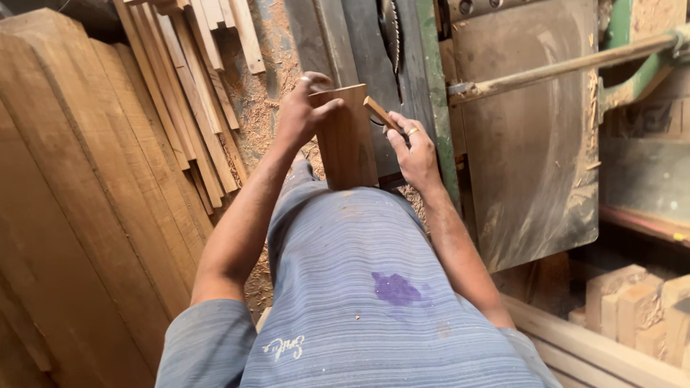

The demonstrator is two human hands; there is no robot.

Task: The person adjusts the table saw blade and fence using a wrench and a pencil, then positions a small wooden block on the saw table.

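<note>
Head view: left hand (302, 111) grips the board (346, 136) upright; right hand (413, 147) fingers pinch a stick (379, 113) at its edge, seemingly marking. Next calls for steadiness.

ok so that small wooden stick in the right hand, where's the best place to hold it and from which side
Probably by its lower end, from the right, where the right hand already pinches the small wooden stick. The stick is thin and slanted, and its upper end points at the wooden board that the left hand steadies, so that tip should stay free.

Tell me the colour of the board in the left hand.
Warm reddish-brown bare wood board, clearest in the head view.
</note>
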